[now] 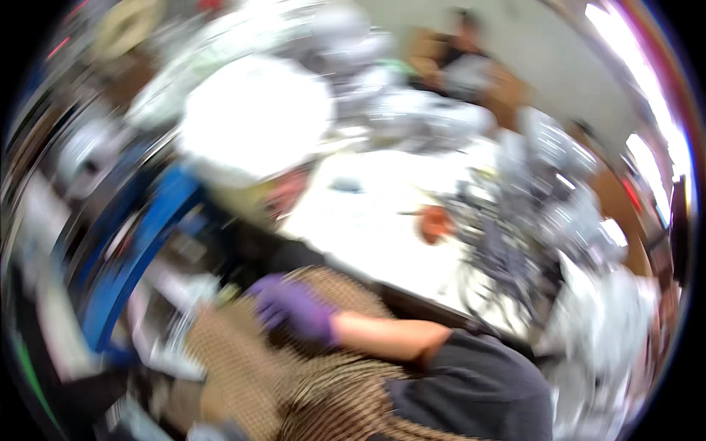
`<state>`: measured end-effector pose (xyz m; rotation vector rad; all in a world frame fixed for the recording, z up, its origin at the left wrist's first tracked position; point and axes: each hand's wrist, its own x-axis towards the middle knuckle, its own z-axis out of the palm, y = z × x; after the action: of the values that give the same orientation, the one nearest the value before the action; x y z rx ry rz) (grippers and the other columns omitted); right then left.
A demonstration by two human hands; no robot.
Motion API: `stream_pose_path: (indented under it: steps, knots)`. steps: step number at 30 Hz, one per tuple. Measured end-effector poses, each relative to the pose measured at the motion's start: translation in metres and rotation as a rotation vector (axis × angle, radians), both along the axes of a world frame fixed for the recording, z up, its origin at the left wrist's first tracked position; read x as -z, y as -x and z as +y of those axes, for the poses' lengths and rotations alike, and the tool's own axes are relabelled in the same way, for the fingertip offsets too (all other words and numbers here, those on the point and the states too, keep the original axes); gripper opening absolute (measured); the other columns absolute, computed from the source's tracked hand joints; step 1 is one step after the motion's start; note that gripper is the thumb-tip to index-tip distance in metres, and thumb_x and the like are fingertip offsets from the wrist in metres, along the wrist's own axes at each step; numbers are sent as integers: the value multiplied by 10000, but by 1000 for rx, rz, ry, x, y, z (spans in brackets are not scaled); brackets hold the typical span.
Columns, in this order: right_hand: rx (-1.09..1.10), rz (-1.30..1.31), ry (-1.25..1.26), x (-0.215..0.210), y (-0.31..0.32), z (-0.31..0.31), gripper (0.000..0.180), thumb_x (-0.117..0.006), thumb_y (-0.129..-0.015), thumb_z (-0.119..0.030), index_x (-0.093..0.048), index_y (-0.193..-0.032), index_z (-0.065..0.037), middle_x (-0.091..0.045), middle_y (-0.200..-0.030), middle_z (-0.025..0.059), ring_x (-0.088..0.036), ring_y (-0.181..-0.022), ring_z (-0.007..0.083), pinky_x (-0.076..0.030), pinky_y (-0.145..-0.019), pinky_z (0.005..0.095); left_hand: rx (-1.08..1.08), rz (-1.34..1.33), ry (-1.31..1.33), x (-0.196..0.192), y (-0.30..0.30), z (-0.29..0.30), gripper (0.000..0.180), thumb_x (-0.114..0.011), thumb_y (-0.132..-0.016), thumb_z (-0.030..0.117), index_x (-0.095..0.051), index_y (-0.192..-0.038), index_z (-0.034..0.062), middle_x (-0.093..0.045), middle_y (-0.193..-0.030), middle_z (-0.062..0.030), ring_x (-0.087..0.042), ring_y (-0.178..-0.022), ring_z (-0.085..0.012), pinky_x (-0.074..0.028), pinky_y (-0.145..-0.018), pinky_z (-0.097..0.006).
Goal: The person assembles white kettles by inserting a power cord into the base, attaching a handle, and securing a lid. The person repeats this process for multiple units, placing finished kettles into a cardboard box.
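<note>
The whole picture is smeared by motion. My right hand [294, 309], in a purple glove, lies over the brown checked cloth [243, 360] that covers my lap. Its fingers point left and look bent, but blur hides whether anything is between them. A dark grey sleeve [471, 389] covers the upper part of that arm, and the forearm is bare. My left hand does not show. Just beyond the right arm is the near edge of a bright white tabletop [368, 235], with a small orange-red object [434, 223] on it.
A large round white thing [257, 117] stands left of the tabletop, beside a blue frame [140, 257]. Dark tangled cables or wires [500, 257] lie at the table's right. Clear plastic-wrapped items [426, 110] are heaped behind. Farther back is another person [463, 62].
</note>
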<state>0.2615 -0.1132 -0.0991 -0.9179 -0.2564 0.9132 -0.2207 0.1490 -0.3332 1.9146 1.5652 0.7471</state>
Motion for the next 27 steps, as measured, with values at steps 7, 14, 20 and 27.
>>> stream_pose_path:
  steps: [7, 14, 20, 27]
  knots:
    - [73, -1390, -190, 48, 79, 30, 375, -688, -897, -276, -648, -1207, -70, -624, -1234, 184, -658, -1037, 341, -557, -880, 473, 171, 140, -178, -114, -77, -10, 587, -907, -742, 324, -661, -1111, -60, -698, -1133, -188, -638, -1075, -296, -526, -952, -448]
    - [-478, -1568, -248, 22, 144, 70, 617, -735, -845, -350, -550, -1399, -153, -639, -1267, 165, -692, -996, 356, -573, -803, 455, 764, 5, -500, -269, -173, -101, 801, -935, -749, 282, -545, -1383, -13, -602, -1371, -204, -618, -1200, -315, -448, -1114, -462]
    - [-450, -1508, 12, 76, 156, 54, 550, -627, -938, -267, -507, -1472, -215, -671, -1284, 115, -725, -730, 279, -593, -636, 422, 590, 32, -763, -255, -210, -131, 371, -753, -806, 250, -645, -1082, 26, -671, -1130, -148, -631, -1126, -364, -429, -1079, -563]
    - [-735, -1557, 289, 46, 139, 52, 200, -668, -886, -215, -657, -1076, -152, -718, -1002, 121, -721, -820, 356, -587, -707, 436, 721, 182, -649, -241, -205, -123, 420, -790, -752, 317, -706, -1083, 73, -716, -1179, -127, -651, -1164, -357, -376, -1135, -571]
